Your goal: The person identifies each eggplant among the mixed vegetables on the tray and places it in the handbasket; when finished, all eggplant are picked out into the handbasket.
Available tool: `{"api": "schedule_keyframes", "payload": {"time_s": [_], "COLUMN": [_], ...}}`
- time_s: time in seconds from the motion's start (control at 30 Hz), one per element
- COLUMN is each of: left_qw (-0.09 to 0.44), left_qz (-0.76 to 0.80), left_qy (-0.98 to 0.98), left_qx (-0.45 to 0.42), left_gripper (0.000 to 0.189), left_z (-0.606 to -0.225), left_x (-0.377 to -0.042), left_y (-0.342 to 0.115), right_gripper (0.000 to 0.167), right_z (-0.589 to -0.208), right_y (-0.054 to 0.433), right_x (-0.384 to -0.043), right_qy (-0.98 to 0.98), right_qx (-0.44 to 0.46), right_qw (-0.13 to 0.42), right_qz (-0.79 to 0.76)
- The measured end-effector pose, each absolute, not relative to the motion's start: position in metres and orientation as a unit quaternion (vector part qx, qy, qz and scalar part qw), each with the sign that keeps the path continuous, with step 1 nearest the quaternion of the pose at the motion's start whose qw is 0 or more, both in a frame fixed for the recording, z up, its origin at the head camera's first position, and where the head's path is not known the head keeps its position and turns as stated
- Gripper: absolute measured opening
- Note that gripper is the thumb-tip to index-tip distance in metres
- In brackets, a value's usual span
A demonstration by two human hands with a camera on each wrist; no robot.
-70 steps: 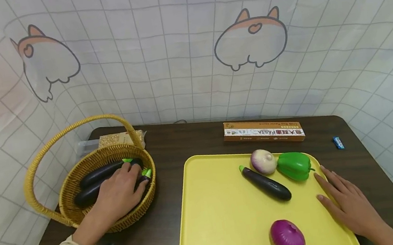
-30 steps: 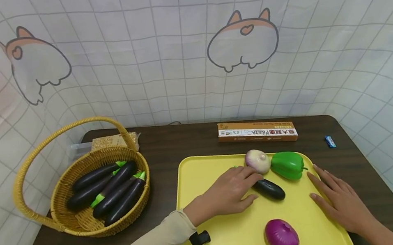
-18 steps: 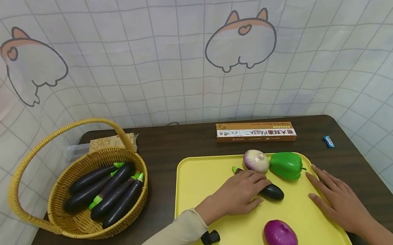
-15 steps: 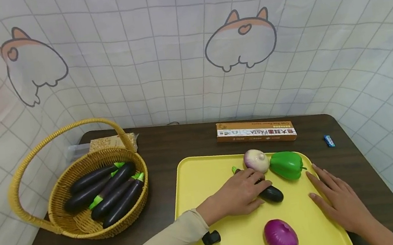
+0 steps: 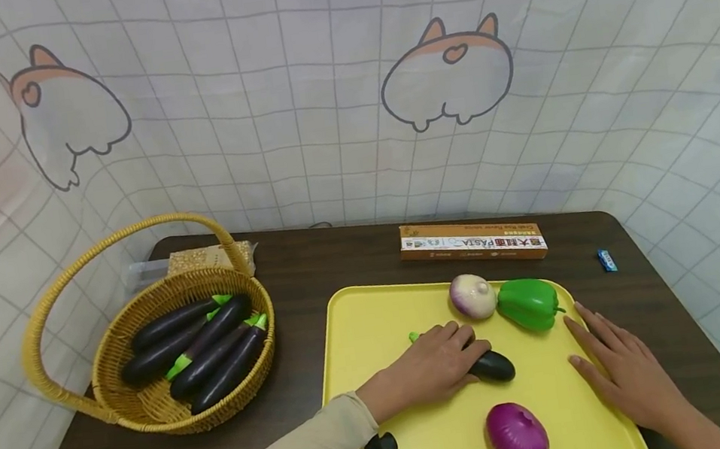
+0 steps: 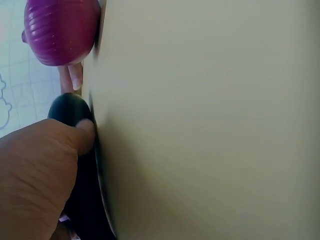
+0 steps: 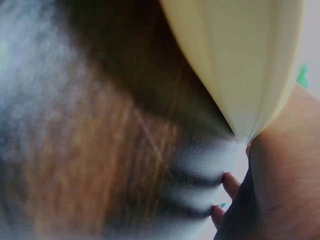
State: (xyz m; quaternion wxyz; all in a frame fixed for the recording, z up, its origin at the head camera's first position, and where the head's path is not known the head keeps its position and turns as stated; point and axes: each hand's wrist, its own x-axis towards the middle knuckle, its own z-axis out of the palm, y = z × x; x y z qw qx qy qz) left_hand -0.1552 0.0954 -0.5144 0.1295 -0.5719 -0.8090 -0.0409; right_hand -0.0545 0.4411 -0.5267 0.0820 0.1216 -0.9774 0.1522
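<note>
My left hand grips an eggplant from above, on the yellow tray. The eggplant's green stem pokes out on the left and its dark end on the right; the palm hides the middle. In the left wrist view the thumb presses along the eggplant, with the purple onion beyond it. My right hand lies with fingers extended on the tray's right edge. On the tray also sit the purple onion, a white-and-purple onion and a green bell pepper.
At the left, a wicker basket with a tall handle holds several eggplants. Behind it lies a bag of yellow grains. A pasta box lies behind the tray, and a small blue packet to the right.
My left hand has come from the basket to the tray, taken hold of the eggplant there and shifted it slightly left and nearer. My right hand has stayed at the tray's edge.
</note>
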Motion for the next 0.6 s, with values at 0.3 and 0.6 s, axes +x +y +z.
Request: {"api": "schedule_keyframes", "payload": {"time_s": [0.3, 0.6], "left_qw": [0.104, 0.145], "left_qz": [-0.069, -0.117], "left_qy": [-0.821, -0.842], "left_qx": [-0.557, -0.506], "left_gripper": [0.051, 0.061], "left_z": [-0.502, -0.480], "left_x": [-0.152, -0.154], "left_y": [0.083, 0.053], "right_gripper": [0.064, 0.064], "right_z": [-0.527, -0.529], "right_y": [0.443, 0.443], "right_x": [-0.055, -0.056], "right_qy": [-0.978, -0.978], "right_qx": [0.121, 0.126], "right_qw": [0.079, 0.078], "right_qz": [0.151, 0.148]}}
